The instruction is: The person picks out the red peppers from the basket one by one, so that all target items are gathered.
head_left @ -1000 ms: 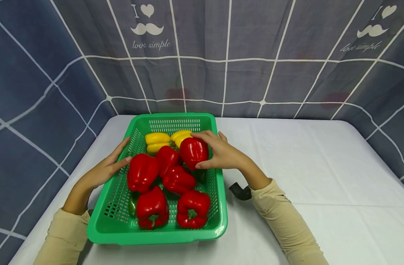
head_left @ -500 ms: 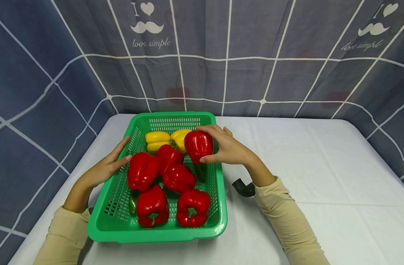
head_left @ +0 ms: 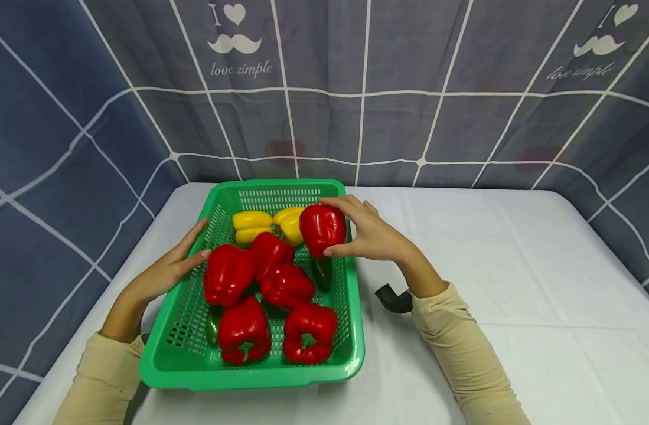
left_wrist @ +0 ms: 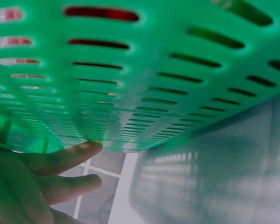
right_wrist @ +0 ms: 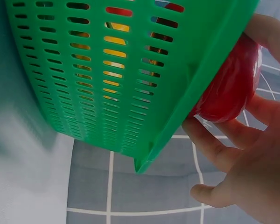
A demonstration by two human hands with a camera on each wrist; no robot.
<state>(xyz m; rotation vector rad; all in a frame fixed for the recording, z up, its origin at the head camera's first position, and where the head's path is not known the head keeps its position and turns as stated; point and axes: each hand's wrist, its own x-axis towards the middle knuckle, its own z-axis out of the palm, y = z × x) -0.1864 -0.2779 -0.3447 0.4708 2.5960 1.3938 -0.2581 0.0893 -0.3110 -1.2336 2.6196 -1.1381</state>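
My right hand [head_left: 374,230] grips a glossy red bell pepper [head_left: 322,229] between thumb and fingers, at the right side of the green slotted basket [head_left: 250,381]. In the right wrist view that pepper [right_wrist: 231,86] shows above the basket's rim. My left hand [head_left: 170,268] rests on the basket's left rim, thumb at the inner side; its straight fingers [left_wrist: 70,156] lie along the outer wall in the left wrist view. Several other red bell peppers [head_left: 230,274] lie in the basket, with yellow bell peppers [head_left: 252,226] behind them. A dark green vegetable [head_left: 322,273], partly hidden, lies below the held pepper.
The basket stands on the left part of a table with a white cloth [head_left: 515,265]. A black curved object [head_left: 393,299] shows beside my right forearm. A grey checked curtain [head_left: 398,130] closes off the back and sides.
My right hand has moved the red bell pepper up and to the right, toward the basket's right rim, baring more of the dark green vegetable. The left hand has stayed in place.
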